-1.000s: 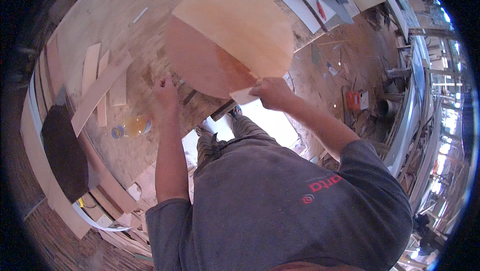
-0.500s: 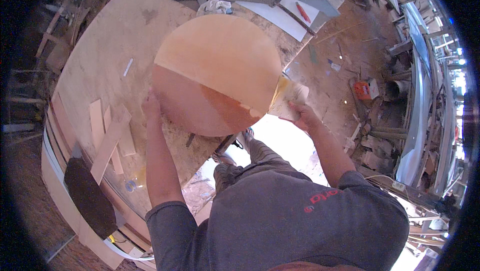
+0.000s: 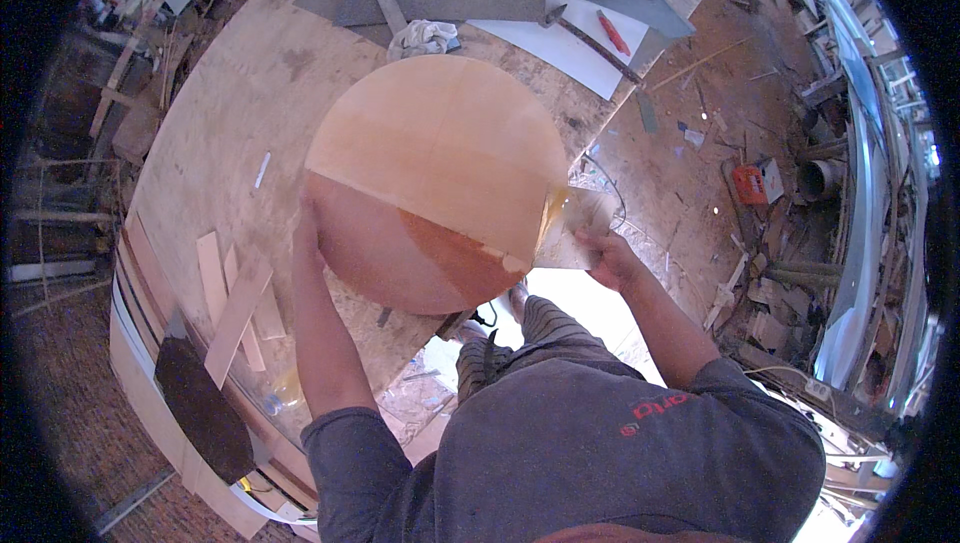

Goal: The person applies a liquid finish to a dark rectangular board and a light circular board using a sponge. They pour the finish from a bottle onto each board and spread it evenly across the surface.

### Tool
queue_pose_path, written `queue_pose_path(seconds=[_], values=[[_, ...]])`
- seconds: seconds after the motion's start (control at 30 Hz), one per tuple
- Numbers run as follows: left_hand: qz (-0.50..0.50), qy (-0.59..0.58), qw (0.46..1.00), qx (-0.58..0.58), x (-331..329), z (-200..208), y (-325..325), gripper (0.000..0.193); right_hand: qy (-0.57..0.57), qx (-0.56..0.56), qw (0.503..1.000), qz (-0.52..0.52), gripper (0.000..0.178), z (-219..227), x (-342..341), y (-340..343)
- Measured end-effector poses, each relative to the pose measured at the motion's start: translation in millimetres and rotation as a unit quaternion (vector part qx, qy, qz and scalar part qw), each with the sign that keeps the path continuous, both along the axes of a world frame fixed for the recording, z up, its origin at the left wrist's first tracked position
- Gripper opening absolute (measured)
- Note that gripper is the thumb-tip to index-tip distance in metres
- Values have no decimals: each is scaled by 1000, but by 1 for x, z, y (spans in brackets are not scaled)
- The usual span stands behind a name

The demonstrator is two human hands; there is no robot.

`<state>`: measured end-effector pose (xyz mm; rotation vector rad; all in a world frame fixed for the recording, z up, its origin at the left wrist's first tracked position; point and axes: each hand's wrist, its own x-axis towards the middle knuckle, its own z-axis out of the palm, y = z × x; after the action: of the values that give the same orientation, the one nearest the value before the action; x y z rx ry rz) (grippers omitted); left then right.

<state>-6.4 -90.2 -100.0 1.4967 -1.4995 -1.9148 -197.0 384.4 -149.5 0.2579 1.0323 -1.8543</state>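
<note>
Round panel (image 3: 436, 185) lies in front of you, between your two hands and over the wooden worktable (image 3: 215, 128), its near edge reaching toward your legs. To handle it well, let your left hand (image 3: 308, 211) brace the left rim so the disc does not swing when your right hand (image 3: 606, 255) works at the opposite side. Hold the pale flat piece (image 3: 586, 211) level and guide it lightly; a hard push there would probably twist the panel or chip its edge. Watch the yellowish edge of that piece, right beside the panel's rim; whether the two touch, you cannot tell from this view.

Your right hand is closed narrowly on the piece's near corner, to the right of the panel. Your left hand is at the panel's left rim, but its fingers are mostly hidden, so whether they grip or merely rest cannot be told. Pale wood covers the panel's far part, and reddish-brown the part nearer you. Beyond its far edge sits a crumpled cloth (image 3: 424, 39); thin wood strips (image 3: 238, 323) lie to the left of your left forearm.
</note>
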Motion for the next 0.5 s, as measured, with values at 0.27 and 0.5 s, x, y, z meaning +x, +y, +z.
queue_pose_path(seconds=[0.27, 0.5], values=[[72, 20, 996, -52, 39, 9, 81, 80, 346, 176, 901, 194, 50, -32, -66, 30], [170, -58, 982, 60, 94, -43, 149, 70, 201, 103, 957, 181, 43, 40, -135, -53]])
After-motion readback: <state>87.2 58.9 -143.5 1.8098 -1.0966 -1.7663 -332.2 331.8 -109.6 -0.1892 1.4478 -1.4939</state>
